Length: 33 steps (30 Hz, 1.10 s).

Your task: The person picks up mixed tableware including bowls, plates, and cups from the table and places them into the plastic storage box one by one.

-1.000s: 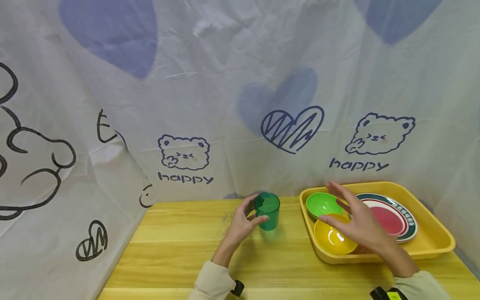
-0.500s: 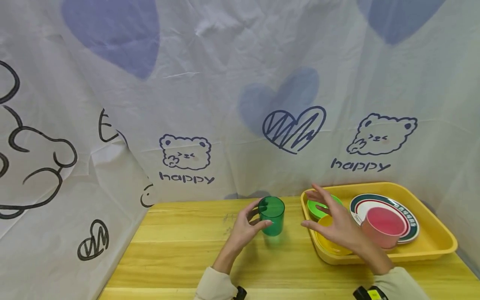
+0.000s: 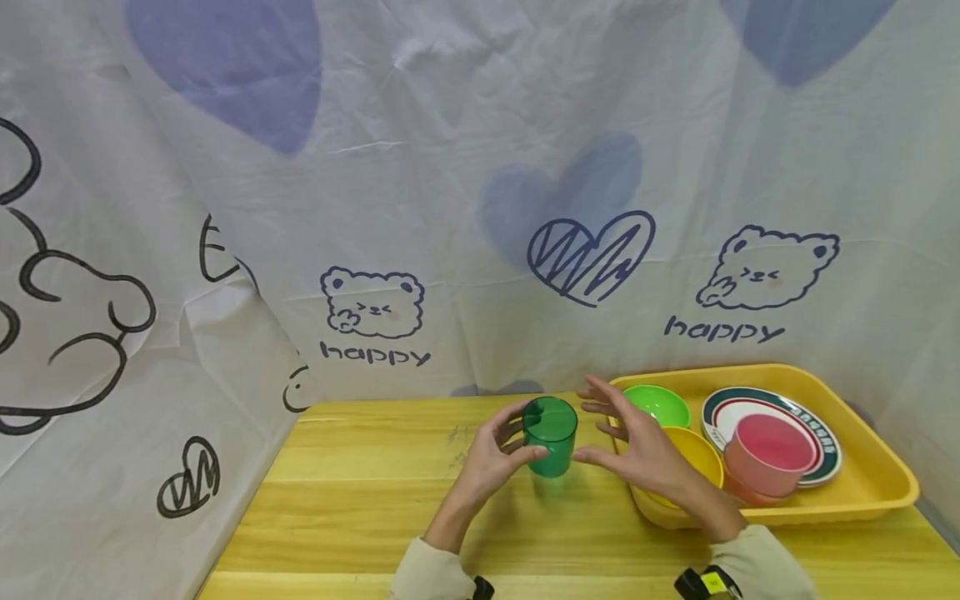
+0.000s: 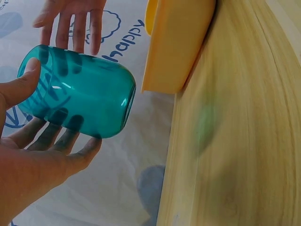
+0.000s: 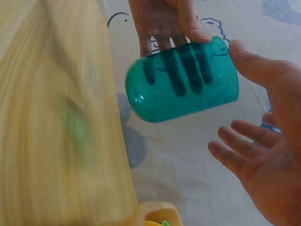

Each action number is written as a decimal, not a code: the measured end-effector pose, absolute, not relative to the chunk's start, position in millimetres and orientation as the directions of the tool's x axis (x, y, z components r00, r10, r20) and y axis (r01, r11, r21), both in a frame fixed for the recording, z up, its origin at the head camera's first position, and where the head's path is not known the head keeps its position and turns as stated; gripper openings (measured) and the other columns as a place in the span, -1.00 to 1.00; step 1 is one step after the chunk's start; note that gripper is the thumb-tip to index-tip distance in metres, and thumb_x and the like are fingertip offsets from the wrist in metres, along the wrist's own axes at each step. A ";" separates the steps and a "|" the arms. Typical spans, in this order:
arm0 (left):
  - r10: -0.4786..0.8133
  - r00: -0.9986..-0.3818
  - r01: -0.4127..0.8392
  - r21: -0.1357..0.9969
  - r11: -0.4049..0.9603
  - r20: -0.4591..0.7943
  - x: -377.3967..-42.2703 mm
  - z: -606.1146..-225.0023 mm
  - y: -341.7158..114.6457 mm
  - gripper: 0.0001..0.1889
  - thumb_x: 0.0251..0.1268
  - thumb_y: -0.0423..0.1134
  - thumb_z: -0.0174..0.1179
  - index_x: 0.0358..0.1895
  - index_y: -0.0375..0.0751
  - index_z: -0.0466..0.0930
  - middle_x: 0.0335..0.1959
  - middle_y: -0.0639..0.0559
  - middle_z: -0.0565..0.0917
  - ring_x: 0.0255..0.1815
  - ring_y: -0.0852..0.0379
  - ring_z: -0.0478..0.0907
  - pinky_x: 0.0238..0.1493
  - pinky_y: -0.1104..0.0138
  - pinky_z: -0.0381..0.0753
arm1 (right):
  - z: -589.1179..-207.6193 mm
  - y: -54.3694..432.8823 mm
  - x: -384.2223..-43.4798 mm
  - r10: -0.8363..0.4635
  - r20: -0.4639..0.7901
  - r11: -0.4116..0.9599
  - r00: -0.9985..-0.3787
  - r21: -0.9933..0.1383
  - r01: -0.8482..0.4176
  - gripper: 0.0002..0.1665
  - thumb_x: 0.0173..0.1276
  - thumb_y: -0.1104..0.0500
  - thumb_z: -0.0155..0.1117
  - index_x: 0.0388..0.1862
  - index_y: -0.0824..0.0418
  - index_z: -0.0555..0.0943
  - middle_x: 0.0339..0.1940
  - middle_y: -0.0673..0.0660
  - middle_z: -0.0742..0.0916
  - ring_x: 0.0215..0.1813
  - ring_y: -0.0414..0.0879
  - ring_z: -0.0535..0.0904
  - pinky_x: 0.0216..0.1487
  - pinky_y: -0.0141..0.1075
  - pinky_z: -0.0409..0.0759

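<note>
A see-through green cup (image 3: 551, 437) is upright in the head view, raised above the wooden table, with its green shadow on the wood below in the left wrist view. My left hand (image 3: 487, 458) grips its side between thumb and curled fingers, seen through the green wall in the right wrist view (image 5: 183, 77). On the cup's other side, my right hand (image 3: 645, 450) is spread with the thumb apart. Its thumb tip (image 5: 239, 46) comes very close to the rim in the right wrist view; whether it touches I cannot tell.
A yellow tray (image 3: 873, 475) stands on the right of the table (image 3: 360, 483). Inside are a green bowl (image 3: 663, 404), a yellow bowl (image 3: 697, 454), a pink cup (image 3: 772, 458) and a plate with a dark green rim (image 3: 825, 446). A printed cloth (image 3: 465, 333) hangs behind.
My right hand has moved left from over the tray to beside the green cup. The left hand has brought the cup slightly right and nearer. The pink cup has come into sight.
</note>
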State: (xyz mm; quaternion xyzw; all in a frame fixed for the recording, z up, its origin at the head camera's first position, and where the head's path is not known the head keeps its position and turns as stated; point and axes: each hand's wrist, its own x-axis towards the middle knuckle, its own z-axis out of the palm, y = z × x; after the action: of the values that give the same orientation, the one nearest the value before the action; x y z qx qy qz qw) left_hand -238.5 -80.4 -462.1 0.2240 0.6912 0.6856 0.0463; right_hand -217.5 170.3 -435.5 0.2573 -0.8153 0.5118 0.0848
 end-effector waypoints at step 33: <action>0.454 -0.850 0.248 0.963 -0.103 0.267 -227.3 -456.3 -73.1 -0.33 0.32 -0.39 0.39 0.49 -0.23 0.38 0.44 -0.20 0.44 0.44 -0.21 0.40 0.40 -0.06 0.44 | -434.0 161.2 -205.1 -0.276 0.389 0.352 -0.879 -0.810 -0.469 -0.12 0.14 0.09 0.66 0.41 0.19 0.46 0.30 0.24 0.60 0.20 0.16 0.64 0.10 -0.17 0.68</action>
State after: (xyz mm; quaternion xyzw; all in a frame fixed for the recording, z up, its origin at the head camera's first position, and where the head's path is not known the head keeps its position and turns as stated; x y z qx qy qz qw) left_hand -227.3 -73.1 -456.3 0.2634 0.6656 0.6944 0.0741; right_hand -205.1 161.2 -434.0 0.2281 -0.8171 0.5213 0.0924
